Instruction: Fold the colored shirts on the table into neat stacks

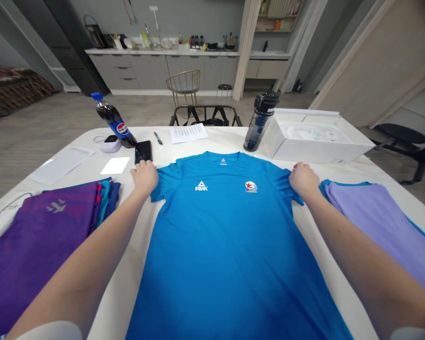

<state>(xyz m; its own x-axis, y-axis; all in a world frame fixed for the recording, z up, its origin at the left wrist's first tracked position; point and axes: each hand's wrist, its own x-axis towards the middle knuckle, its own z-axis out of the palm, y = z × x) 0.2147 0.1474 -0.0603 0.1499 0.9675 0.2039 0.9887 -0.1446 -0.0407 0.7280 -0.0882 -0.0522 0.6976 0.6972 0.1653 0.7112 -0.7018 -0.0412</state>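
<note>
A blue T-shirt (219, 236) lies spread face up on the white table, collar away from me, with a white PEAK logo and a round badge on the chest. At the end of its left-hand sleeve, my left hand (145, 177) is closed on the fabric. My right hand (303, 179) grips the other sleeve's end in the same way. Both sleeves are stretched outward. Beside my left arm is a stack of folded shirts (53, 226), purple on top. Past my right arm lies a folded lavender and blue shirt (382, 222).
Along the far side stand a cola bottle (115, 122), a dark water bottle (260, 123) and an open white box (315, 137). A phone (143, 151), a pen (157, 138) and papers (188, 133) lie there too. Chairs and a kitchen counter are beyond.
</note>
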